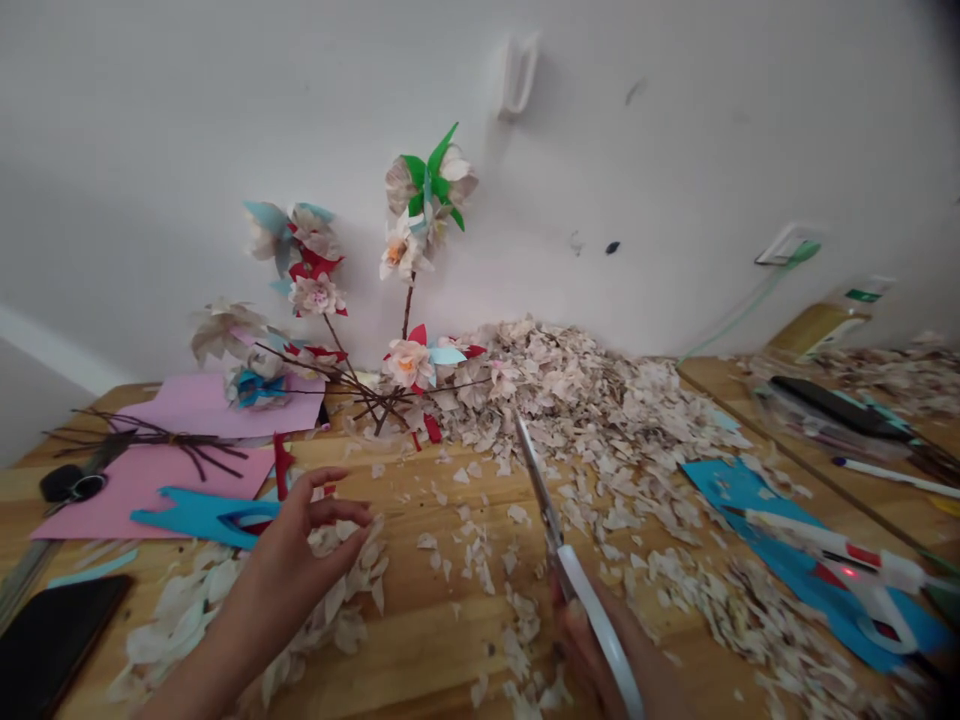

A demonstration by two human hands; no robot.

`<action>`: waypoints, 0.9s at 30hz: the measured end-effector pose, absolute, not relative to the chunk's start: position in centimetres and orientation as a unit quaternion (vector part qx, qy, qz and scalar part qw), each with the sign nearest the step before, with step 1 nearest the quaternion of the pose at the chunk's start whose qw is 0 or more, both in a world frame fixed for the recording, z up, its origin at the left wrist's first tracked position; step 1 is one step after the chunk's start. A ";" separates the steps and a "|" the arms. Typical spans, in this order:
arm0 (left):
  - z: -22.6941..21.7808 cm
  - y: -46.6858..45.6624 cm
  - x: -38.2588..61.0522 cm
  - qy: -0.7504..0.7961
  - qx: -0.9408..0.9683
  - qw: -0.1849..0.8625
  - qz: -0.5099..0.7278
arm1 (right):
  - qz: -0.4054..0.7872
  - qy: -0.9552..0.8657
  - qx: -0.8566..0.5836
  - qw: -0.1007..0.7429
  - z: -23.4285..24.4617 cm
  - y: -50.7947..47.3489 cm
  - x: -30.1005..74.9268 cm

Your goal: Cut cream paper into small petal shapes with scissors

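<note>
My right hand point(592, 645) grips a pair of white-handled scissors point(566, 550), with the steel blades point(534, 470) pointing up and away over the wooden table point(457, 640). My left hand point(300, 540) hovers to the left, with its fingers curled and apart, and no held item shows. Beneath it lies a heap of cream paper petals point(337, 610). A larger pile of paper scraps point(570, 400) rises against the wall, and further scraps are scattered between my hands. Paper flowers on dark twigs point(405, 250) stand beyond.
Pink paper sheets point(150, 500) and a blue paper cut-out point(202, 515) lie at the left, beside a black phone point(52, 650). At the right, a glue gun point(840, 555) rests on blue paper point(750, 490). A white wall point(187, 150) rises behind the table.
</note>
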State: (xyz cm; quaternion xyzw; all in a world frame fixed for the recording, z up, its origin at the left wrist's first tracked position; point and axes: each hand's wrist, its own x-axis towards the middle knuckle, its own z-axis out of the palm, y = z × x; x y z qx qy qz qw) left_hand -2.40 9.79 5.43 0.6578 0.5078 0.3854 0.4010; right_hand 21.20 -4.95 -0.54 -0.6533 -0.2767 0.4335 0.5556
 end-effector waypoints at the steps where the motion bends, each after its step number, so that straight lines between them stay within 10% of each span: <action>1: 5.1 10.1 -3.0 0.519 0.681 0.379 0.351 | 0.439 -0.261 -0.648 0.565 -0.6 -4.8 21.3; 9: 5.3 10.5 -4.0 0.568 0.753 0.234 0.235 | 0.474 -0.201 -0.584 0.627 2.5 -3.2 21.8; 27: 1.0 3.0 1.5 0.373 0.767 0.471 0.226 | 0.475 -0.141 -0.611 0.617 2.5 -1.3 24.3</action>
